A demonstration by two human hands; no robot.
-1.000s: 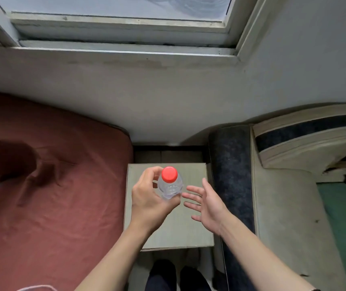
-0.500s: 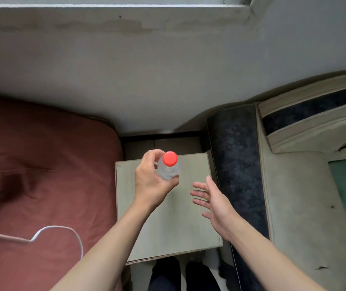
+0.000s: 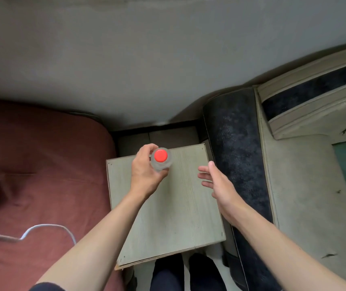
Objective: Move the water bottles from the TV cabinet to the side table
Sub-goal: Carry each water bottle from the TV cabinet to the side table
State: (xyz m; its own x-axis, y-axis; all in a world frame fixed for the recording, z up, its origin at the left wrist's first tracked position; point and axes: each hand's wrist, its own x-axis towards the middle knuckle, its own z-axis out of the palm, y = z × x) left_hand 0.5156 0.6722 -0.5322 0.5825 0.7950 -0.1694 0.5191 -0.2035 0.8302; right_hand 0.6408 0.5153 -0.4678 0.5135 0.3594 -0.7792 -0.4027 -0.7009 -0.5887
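Note:
A clear water bottle with a red cap (image 3: 160, 156) stands upright over the far left part of the pale wooden side table (image 3: 178, 215). My left hand (image 3: 144, 173) is wrapped around the bottle's body from the left. Whether the bottle's base touches the tabletop is hidden by the bottle itself. My right hand (image 3: 217, 182) hovers over the table's right side, fingers spread, holding nothing. No TV cabinet is in view.
A bed with a dark red cover (image 3: 37, 185) borders the table on the left, with a white cable (image 3: 42, 229) lying on it. A sofa with a dark armrest (image 3: 237, 156) and cream seat (image 3: 306, 196) stands on the right. A grey wall (image 3: 147, 59) lies beyond.
The view has tilted down and closer to the table. My left hand has carried the bottle toward the table's far left corner and lower. My right hand stays open beside it.

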